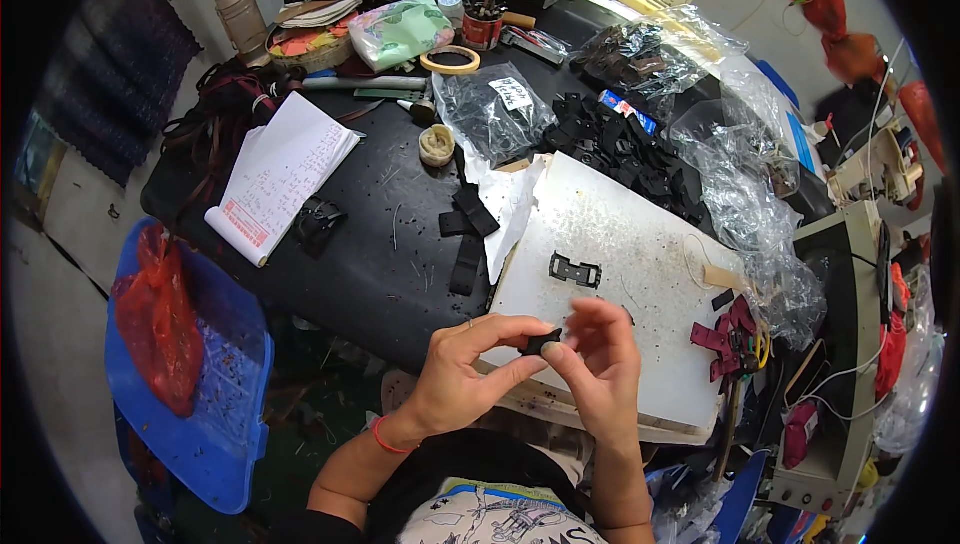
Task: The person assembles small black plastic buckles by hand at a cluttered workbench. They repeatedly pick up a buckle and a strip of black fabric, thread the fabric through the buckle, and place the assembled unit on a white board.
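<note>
My left hand (470, 369) and my right hand (600, 364) meet over the near edge of a white cutting board (640, 244). Together they pinch a small black piece (543, 342) between thumbs and fingertips. A red band circles my left wrist. On the board just beyond my fingers lies a flat black cut-out piece (575, 270). Dark red strips (725, 336) lie at the board's right edge beside yellow-handled scissors (762, 349).
A heap of black pieces (625, 149) and clear plastic bags (495, 109) lie behind the board on the black table (380, 244). An open notebook (280, 174), tape roll (450, 60) and black strips (468, 234) sit to the left. A blue tray with a red bag (160, 319) stands lower left.
</note>
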Available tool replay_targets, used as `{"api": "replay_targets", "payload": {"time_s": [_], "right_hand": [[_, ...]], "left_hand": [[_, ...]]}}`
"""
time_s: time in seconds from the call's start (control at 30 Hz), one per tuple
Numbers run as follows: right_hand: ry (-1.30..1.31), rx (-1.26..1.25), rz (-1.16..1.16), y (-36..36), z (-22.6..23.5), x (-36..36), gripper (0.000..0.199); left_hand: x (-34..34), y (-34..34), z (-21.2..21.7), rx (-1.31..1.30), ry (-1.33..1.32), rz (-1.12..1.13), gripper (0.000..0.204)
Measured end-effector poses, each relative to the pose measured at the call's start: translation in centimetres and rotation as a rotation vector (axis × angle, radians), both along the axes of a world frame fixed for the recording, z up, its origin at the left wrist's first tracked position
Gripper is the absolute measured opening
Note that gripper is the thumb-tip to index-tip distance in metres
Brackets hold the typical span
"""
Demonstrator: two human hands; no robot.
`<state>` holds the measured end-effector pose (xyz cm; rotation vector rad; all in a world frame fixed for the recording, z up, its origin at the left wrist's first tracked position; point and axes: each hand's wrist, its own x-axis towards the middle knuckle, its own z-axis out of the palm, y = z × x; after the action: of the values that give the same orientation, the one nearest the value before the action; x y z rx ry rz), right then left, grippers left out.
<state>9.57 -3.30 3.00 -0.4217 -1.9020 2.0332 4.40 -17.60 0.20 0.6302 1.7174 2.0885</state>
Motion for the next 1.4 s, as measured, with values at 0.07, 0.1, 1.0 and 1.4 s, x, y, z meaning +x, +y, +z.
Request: {"api": "replay_targets", "payload": {"time_s": [0.07, 0.1, 1.0, 1.4], "right_hand": [[0.05, 0.274, 0.075, 0.8, -0.7, 0.2, 0.017], [0.075, 0.412, 0.112, 1.1, -1.2, 0.4, 0.017], [0.367, 0.915, 0.277, 0.6, -1.5, 0.6, 0.03], [0.017, 0.313, 0.201, 1.1, -1.6, 0.0, 0.009]], "left_hand": [[0.7, 0.4, 0.1, 0.05, -0.198, 0.025, 0.037], [1.0, 0.6, 0.4, 0.054, -0.172, 0.065, 0.038], [-0.5, -0.3, -1.0, 0.126, -0.538, -0.094, 0.029], [1.6, 1.0, 0.1, -0.097, -0.303, 0.02, 0.017]]}}
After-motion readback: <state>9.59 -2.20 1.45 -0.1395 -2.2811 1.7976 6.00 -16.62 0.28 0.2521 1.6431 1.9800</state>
